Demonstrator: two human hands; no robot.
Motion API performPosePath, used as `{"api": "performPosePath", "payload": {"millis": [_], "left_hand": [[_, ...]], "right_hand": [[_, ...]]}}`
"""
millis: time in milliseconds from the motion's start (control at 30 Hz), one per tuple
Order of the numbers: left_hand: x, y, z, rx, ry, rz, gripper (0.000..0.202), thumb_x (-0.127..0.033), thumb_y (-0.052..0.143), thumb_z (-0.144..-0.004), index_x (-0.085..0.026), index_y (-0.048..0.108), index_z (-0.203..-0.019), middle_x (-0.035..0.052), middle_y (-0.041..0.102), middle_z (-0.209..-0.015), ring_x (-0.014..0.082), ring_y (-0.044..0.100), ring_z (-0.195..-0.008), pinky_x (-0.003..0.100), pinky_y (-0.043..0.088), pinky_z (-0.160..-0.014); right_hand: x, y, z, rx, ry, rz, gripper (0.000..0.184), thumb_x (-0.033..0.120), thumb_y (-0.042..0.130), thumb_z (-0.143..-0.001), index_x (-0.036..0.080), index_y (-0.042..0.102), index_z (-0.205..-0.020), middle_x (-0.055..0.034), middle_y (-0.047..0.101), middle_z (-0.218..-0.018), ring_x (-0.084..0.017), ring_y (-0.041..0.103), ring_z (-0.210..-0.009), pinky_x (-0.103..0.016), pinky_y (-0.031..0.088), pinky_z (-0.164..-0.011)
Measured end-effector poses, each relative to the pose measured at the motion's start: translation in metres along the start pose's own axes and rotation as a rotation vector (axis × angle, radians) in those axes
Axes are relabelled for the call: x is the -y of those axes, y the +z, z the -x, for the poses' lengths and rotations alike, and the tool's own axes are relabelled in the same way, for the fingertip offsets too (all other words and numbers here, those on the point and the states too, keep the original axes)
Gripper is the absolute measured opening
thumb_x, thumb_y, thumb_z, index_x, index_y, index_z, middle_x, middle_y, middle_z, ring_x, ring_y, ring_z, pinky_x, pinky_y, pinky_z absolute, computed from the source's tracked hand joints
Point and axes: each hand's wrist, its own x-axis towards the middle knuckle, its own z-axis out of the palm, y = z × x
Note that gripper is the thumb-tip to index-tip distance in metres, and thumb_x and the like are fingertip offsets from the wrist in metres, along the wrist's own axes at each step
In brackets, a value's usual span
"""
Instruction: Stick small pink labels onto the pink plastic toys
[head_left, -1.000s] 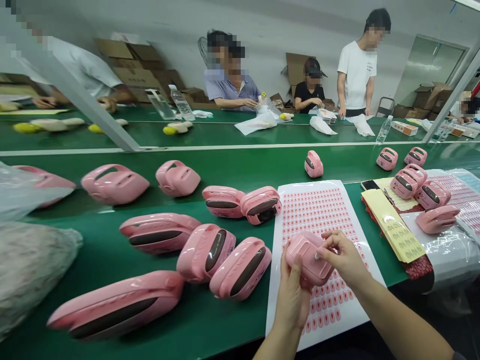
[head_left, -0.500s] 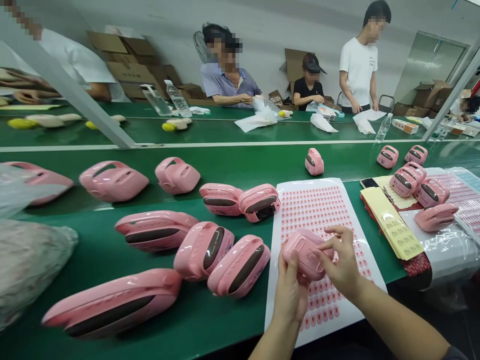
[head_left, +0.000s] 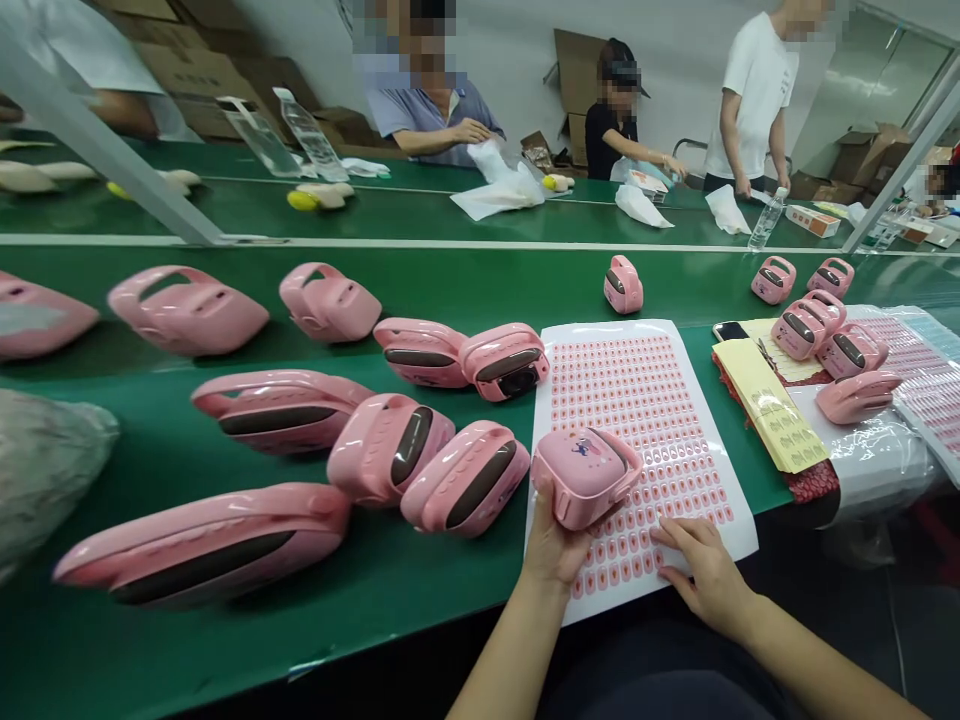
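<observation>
In the head view my left hand (head_left: 553, 545) is closed around the lower left side of a pink device with a carry handle (head_left: 581, 470). The device is held tilted over a white sheet of small red-and-pink stickers (head_left: 611, 360), its printed front facing up. My right hand (head_left: 705, 570) is at the sheet's lower right part, fingertips touching the stickers, with thumb and fingers apart. No object shows between them. Several similar pink devices (head_left: 465, 478) lie to the left of the sheet.
A yellow sticker sheet (head_left: 772, 405) and a phone (head_left: 729, 331) lie to the right, near more pink devices (head_left: 853, 350). A plastic-wrapped bundle (head_left: 49, 470) sits at the left. Across the green table (head_left: 420, 620) several people work behind a metal post (head_left: 112, 130).
The pink device has been turned from its back to its printed front, now in my left hand alone. My right hand has let go and moved down to the sticker sheet.
</observation>
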Motion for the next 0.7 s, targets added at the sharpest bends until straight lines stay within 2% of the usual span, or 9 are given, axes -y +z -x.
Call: {"api": "performPosePath", "payload": {"millis": [133, 267, 333, 433, 533, 600, 700], "left_hand": [[0.001, -0.008, -0.004, 0.017, 0.049, 0.008, 0.070, -0.049, 0.069, -0.072, -0.029, 0.044, -0.134, 0.0109, 0.069, -0.109, 0.0356, 0.062, -0.101, 0.054, 0.055, -0.074], [0.001, -0.009, -0.004, 0.033, 0.053, 0.013, 0.065, -0.052, 0.068, -0.071, -0.031, 0.049, -0.129, 0.0101, 0.068, -0.111, 0.0365, 0.059, -0.108, 0.053, 0.055, -0.077], [0.001, -0.009, -0.004, 0.033, 0.047, 0.007, 0.062, -0.052, 0.067, -0.073, -0.032, 0.049, -0.129, 0.0095, 0.067, -0.111, 0.0363, 0.058, -0.109, 0.054, 0.054, -0.077], [0.002, -0.008, -0.003, 0.036, 0.058, 0.002, 0.060, -0.051, 0.065, -0.074, -0.031, 0.049, -0.129, 0.0090, 0.069, -0.107, 0.0352, 0.061, -0.104, 0.053, 0.055, -0.075], [0.001, -0.007, -0.003, 0.044, 0.067, 0.010, 0.059, -0.050, 0.065, -0.074, -0.029, 0.050, -0.128, 0.0084, 0.071, -0.101, 0.0330, 0.064, -0.095, 0.051, 0.056, -0.072], [0.000, -0.006, -0.002, 0.059, 0.057, 0.016, 0.058, -0.049, 0.066, -0.075, -0.030, 0.051, -0.127, 0.0079, 0.071, -0.100, 0.0315, 0.065, -0.091, 0.050, 0.056, -0.072], [0.000, -0.007, -0.002, 0.075, 0.044, 0.034, 0.055, -0.048, 0.066, -0.075, -0.030, 0.053, -0.126, 0.0070, 0.072, -0.100, 0.0299, 0.066, -0.089, 0.050, 0.056, -0.074]], "right_hand": [[-0.008, 0.015, 0.009, -0.087, -0.024, 0.060, 0.063, 0.009, 0.051, -0.085, 0.031, 0.034, -0.141, -0.0061, 0.073, -0.103, -0.025, 0.068, -0.093, -0.044, 0.056, -0.080], [-0.015, 0.026, 0.016, -0.168, -0.078, 0.111, 0.057, 0.007, 0.051, -0.086, 0.033, 0.042, -0.136, -0.0051, 0.074, -0.100, -0.025, 0.070, -0.093, -0.043, 0.056, -0.083], [-0.016, 0.028, 0.019, -0.175, -0.083, 0.090, 0.059, 0.007, 0.051, -0.086, 0.031, 0.040, -0.138, -0.0062, 0.073, -0.104, -0.026, 0.069, -0.097, -0.044, 0.056, -0.085], [-0.013, 0.031, 0.022, -0.167, -0.110, 0.025, 0.065, 0.006, 0.047, -0.088, 0.029, 0.026, -0.145, -0.0082, 0.070, -0.111, -0.025, 0.068, -0.100, -0.047, 0.054, -0.091], [-0.015, 0.033, 0.022, -0.149, -0.133, 0.011, 0.067, 0.005, 0.041, -0.091, 0.029, 0.014, -0.147, -0.0078, 0.071, -0.110, -0.022, 0.069, -0.097, -0.047, 0.052, -0.094], [-0.019, 0.033, 0.021, -0.135, -0.158, 0.018, 0.065, 0.005, 0.039, -0.091, 0.031, 0.016, -0.147, -0.0067, 0.071, -0.109, -0.020, 0.070, -0.095, -0.046, 0.053, -0.094], [-0.025, 0.035, 0.021, -0.133, -0.236, -0.010, 0.058, 0.006, 0.037, -0.091, 0.032, 0.029, -0.143, -0.0057, 0.072, -0.107, -0.019, 0.070, -0.094, -0.043, 0.056, -0.090]]}}
